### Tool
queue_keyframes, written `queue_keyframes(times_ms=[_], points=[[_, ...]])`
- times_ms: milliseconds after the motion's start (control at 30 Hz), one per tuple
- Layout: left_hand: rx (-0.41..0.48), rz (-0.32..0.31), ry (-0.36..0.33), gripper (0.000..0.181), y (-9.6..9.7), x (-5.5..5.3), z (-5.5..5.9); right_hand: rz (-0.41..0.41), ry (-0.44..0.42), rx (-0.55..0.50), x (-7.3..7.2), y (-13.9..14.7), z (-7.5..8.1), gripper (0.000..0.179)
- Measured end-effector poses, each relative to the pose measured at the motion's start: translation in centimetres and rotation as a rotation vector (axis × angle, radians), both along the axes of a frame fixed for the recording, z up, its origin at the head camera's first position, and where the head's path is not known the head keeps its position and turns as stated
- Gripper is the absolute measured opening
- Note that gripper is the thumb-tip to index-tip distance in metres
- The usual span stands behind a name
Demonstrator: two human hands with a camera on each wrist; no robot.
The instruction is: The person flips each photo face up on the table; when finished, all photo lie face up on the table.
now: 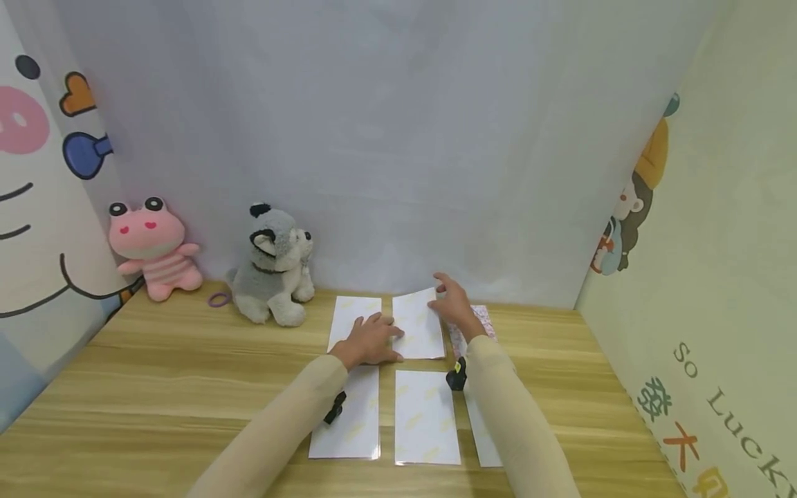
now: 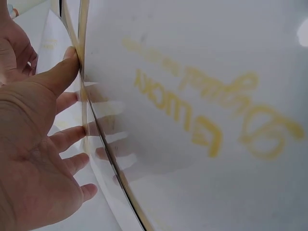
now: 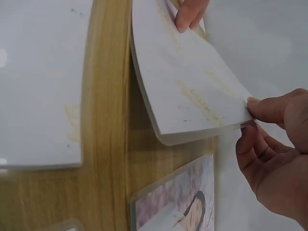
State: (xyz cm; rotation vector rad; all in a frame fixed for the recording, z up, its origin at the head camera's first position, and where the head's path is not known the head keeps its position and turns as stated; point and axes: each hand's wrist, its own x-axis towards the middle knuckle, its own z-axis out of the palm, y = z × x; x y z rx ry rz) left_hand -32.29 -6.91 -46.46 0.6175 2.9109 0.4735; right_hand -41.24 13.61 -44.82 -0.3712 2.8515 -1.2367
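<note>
In the head view, a white-backed laminated photo (image 1: pixel 418 328) lies face down in the middle of the back row, its far end lifted. My right hand (image 1: pixel 456 304) pinches its far right corner between thumb and fingers; in the right wrist view the raised sheet (image 3: pixel 192 91) bends up from the wood. My left hand (image 1: pixel 369 340) spreads its fingers, and the fingertips (image 3: pixel 188 17) touch the same photo near its left edge. Partly under my right wrist lies a face-up photo (image 3: pixel 168 207) of a person against pinkish blossom.
Another face-down photo (image 1: pixel 355 311) lies back left. Three more form the front row: left (image 1: pixel 349 422), middle (image 1: pixel 426 418) and right (image 1: pixel 486 436), partly behind my right sleeve. A grey plush dog (image 1: pixel 270 270), a purple ring (image 1: pixel 218 299) and a pink plush frog (image 1: pixel 158 252) line the back left.
</note>
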Motion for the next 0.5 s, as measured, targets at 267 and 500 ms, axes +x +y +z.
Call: queue_keyframes(times_ms=[267,500], points=[[-0.008,0.009,-0.021,0.054,0.24,0.1,0.31,0.015,-0.012,-0.006,0.46,0.11,0.65,0.049],[0.006,0.022,-0.023,0.053,0.46,0.08,0.04,0.024,-0.004,-0.058,0.85,0.24,0.91,0.047]])
